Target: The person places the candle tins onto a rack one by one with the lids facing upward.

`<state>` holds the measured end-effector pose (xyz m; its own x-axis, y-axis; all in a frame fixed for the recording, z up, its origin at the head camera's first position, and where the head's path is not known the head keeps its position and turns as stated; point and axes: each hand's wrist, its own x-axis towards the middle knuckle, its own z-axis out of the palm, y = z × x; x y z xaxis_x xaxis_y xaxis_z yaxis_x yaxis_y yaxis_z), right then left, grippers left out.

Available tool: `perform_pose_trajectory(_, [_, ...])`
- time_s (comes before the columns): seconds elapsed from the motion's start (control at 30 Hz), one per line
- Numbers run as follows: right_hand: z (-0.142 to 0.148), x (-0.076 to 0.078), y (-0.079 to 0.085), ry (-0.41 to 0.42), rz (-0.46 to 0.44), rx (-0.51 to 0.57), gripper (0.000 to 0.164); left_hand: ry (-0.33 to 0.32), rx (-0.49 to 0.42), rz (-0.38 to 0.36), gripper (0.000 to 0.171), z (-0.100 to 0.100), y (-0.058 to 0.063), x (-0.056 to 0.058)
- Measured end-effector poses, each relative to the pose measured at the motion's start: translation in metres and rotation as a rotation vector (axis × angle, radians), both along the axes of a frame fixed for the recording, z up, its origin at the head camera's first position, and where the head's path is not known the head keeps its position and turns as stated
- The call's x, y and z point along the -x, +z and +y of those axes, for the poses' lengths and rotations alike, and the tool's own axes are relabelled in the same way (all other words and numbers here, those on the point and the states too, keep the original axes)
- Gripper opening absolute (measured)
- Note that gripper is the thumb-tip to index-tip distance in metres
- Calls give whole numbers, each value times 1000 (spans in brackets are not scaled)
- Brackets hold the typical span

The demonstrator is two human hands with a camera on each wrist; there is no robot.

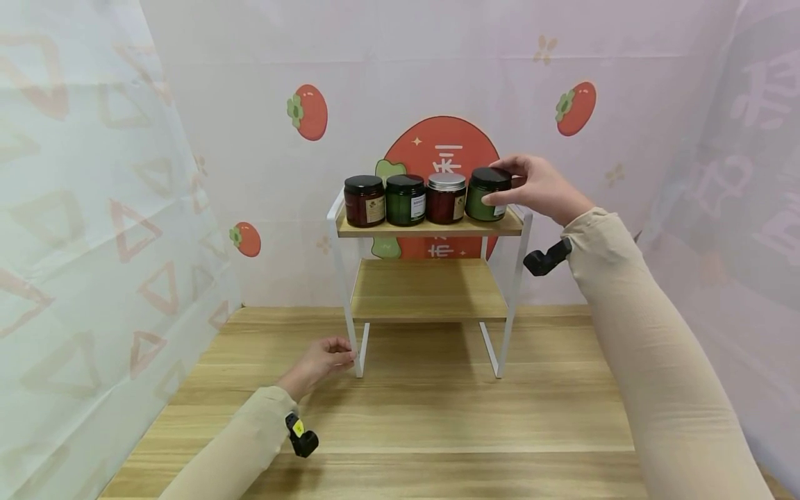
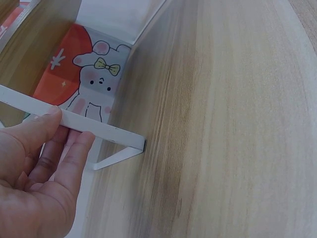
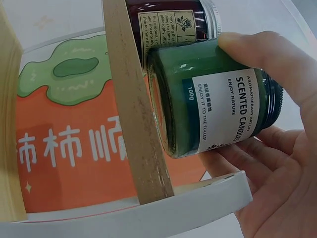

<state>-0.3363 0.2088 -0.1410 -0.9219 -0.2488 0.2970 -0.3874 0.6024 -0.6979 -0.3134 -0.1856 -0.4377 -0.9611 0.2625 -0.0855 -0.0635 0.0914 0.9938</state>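
At the right end of the top shelf, my right hand (image 1: 540,187) grips a green scented candle jar (image 3: 203,99) with a black lid, thumb on one side and fingers on the other. To its left along the shelf (image 1: 431,231) stand a dark red jar with a silver lid (image 1: 446,199), a green jar with a black lid (image 1: 405,201) and a dark red jar with a black lid (image 1: 365,202). Low on the left, my left hand (image 1: 321,364) pinches the rack's white front leg (image 2: 94,127) between thumb and fingers, near its foot.
The two-tier rack has a bare lower wooden shelf (image 1: 430,288) and stands on a wood-grain table (image 1: 437,423). Behind it hangs a pale printed backdrop (image 1: 237,104); more cloth (image 1: 69,208) covers the left side and the right.
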Motion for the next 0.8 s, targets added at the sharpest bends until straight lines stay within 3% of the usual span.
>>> perform_pose_trajectory(0.13, [0,1,-2,1,-22,6,68,-8,-15,9,17,0,0,-3])
perform_pose_trajectory(0.37, [0,1,-2,-6,-35,8,68,-78,-69,64,17,-3,1,-6])
perform_pose_trajectory(0.8, [-1,4,-2,-10,-49,1,69,-18,-20,-1,14,0,1,-1])
